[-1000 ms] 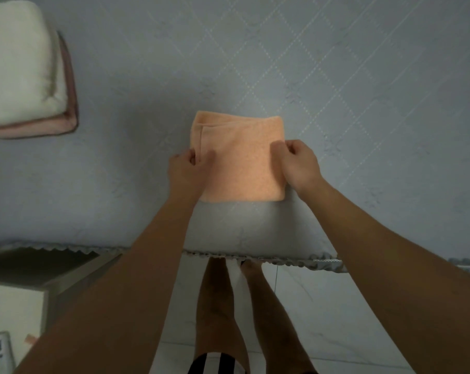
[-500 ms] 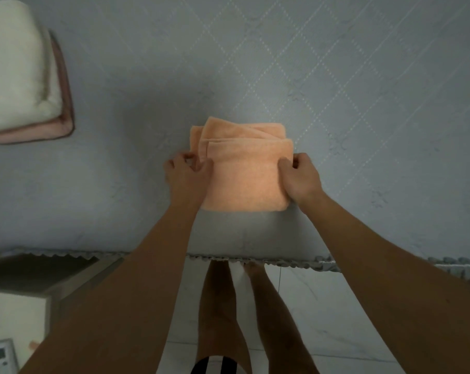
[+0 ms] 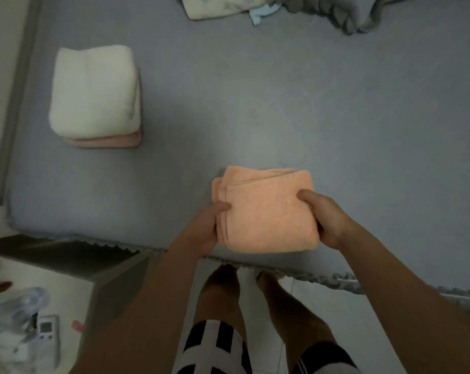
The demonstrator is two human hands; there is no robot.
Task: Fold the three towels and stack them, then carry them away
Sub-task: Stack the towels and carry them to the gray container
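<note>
L hand [image 3: 205,230] & R hand [image 3: 326,220] both grip folded orange towel [image 3: 266,211] by its sides. White towel [image 3: 93,90] sits on pink towel [image 3: 107,141], well apart on bed [image 3: 282,103].

Folded orange towel [image 3: 268,211] near bed edge; white towel [image 3: 93,90] stacked atop pink towel [image 3: 107,141].

A folded towel [image 3: 266,211] sits at lower centre of the frame, between the left hand [image 3: 205,229] and right hand [image 3: 324,220], near the bed's [image 3: 282,103] lower edge. At upper left, a second towel [image 3: 93,90] lies on a third [image 3: 104,141]. Bedding [image 3: 336,12] lies along the top edge.
</note>
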